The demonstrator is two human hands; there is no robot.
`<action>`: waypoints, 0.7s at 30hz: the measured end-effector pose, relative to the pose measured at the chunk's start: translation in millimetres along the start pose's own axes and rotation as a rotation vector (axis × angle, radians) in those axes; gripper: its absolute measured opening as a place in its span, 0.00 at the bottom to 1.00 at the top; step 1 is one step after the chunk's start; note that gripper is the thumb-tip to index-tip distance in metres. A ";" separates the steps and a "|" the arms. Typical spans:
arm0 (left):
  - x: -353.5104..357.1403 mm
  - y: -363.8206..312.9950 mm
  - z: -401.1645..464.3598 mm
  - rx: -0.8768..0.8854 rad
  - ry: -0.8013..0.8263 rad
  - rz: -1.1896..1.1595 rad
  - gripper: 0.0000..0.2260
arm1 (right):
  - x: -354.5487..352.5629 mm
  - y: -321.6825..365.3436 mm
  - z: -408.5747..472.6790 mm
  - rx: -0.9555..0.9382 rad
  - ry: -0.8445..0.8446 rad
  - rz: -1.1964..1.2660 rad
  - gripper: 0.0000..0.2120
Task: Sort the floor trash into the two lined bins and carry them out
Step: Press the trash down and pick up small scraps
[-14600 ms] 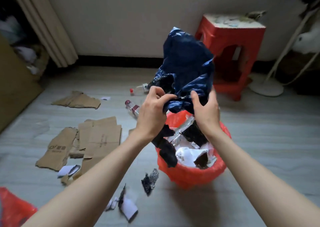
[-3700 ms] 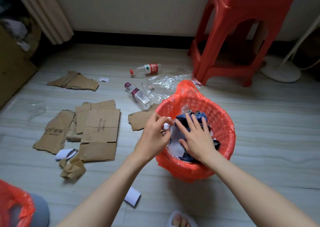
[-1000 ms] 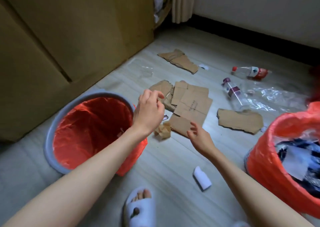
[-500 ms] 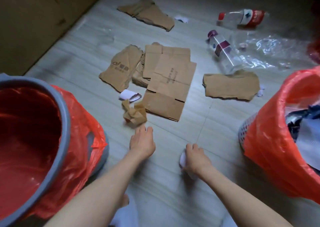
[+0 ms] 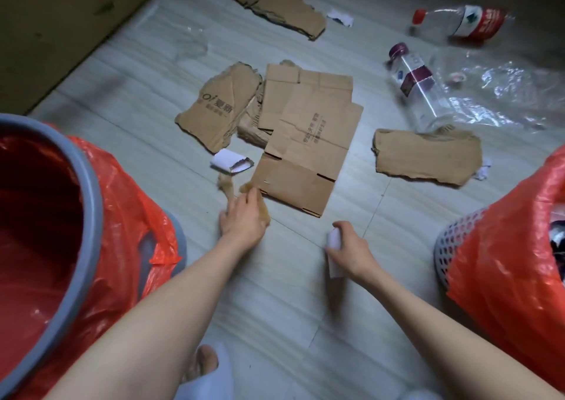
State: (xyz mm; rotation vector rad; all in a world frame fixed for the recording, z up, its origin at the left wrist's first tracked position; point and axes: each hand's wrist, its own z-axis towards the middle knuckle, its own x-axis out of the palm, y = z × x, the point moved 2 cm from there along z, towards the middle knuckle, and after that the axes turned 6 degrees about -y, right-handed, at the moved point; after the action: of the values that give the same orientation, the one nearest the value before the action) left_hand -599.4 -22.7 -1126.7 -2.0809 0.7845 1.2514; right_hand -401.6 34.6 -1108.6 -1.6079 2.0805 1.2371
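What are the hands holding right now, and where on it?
Left hand grips the crumpled brown paper at its near end. Right hand holds the white paper scrap around its middle.

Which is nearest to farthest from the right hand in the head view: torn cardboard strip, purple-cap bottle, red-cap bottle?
From the right hand:
1. Torn cardboard strip, on the floor just ahead, slightly right.
2. Purple-cap bottle, beyond the strip, lying on its side.
3. Red-cap bottle, farthest, top right.
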 end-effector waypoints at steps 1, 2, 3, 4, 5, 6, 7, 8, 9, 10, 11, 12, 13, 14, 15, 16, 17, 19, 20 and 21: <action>5.3 3.3 -5.4 0.005 0.036 -0.011 0.25 | -0.4 -0.1 0.8 0.012 -0.005 0.028 0.23; 9.0 5.6 -12.5 0.013 0.037 -0.009 0.22 | -0.9 0.1 0.3 0.023 -0.007 0.051 0.24; 11.7 7.2 -19.6 0.018 0.021 -0.012 0.20 | -0.9 -0.2 -0.3 0.040 -0.007 0.073 0.25; 13.6 8.1 -26.2 0.019 0.005 -0.032 0.19 | -1.0 -0.4 -1.6 0.053 -0.009 0.097 0.26; 15.2 8.8 -31.7 0.017 -0.005 -0.064 0.19 | -1.2 -0.5 -2.9 0.065 -0.017 0.122 0.27; 15.3 8.7 -35.6 0.021 -0.020 -0.094 0.20 | -2.1 0.1 -4.4 0.072 -0.035 0.149 0.28; 14.2 7.9 -37.4 0.030 -0.051 -0.114 0.19 | -3.7 0.7 -5.5 0.079 -0.061 0.182 0.28; 11.3 6.1 -36.7 0.040 -0.101 -0.144 0.16 | -5.2 1.2 -5.5 0.086 -0.089 0.219 0.27; 7.3 3.6 -33.9 0.049 -0.159 -0.200 0.13 | -7.2 1.8 -4.9 0.096 -0.115 0.264 0.26; 1.5 0.0 -29.1 0.047 -0.214 -0.289 0.11 | -9.6 3.3 -3.8 0.107 -0.140 0.312 0.23; -5.0 -3.8 -22.5 0.017 -0.254 -0.410 0.09 | -12.0 4.9 -2.6 0.122 -0.157 0.360 0.20; -12.5 -7.8 -15.1 -0.040 -0.275 -0.539 0.08 | -14.0 6.4 -0.6 0.134 -0.172 0.401 0.18; -18.7 -11.6 -6.3 -0.109 -0.279 -0.650 0.08 | -15.4 7.1 2.8 0.141 -0.187 0.432 0.17; -24.0 -15.5 3.5 -0.159 -0.283 -0.729 0.08 | -16.7 8.7 6.7 0.147 -0.199 0.463 0.17; -27.3 -19.2 12.5 -0.185 -0.279 -0.759 0.09 | -18.2 9.8 10.0 0.154 -0.209 0.493 0.16; -28.5 -21.9 21.2 -0.183 -0.268 -0.747 0.09 | -19.6 10.9 12.8 0.162 -0.221 0.525 0.15; -27.9 -22.9 31.3 -0.175 -0.253 -0.702 0.10 | -20.9 12.6 18.6 0.167 -0.232 0.554 0.14; -21.3 -20.9 49.6 -0.161 -0.195 -0.586 0.13 | -23.7 16.9 31.0 0.178 -0.243 0.607 0.11; -16.8 -19.5 57.7 -0.164 -0.161 -0.558 0.12 | -25.0 19.2 38.4 0.185 -0.247 0.622 0.10; -12.5 -18.4 63.1 -0.170 -0.140 -0.552 0.10 | -26.5 20.8 45.2 0.196 -0.249 0.631 0.08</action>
State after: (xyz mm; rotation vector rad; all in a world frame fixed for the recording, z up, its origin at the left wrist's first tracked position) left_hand -626.2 37.8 -1136.8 -2.1089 0.0256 1.1547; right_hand -423.6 86.5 -1109.8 -0.6814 2.5234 1.2618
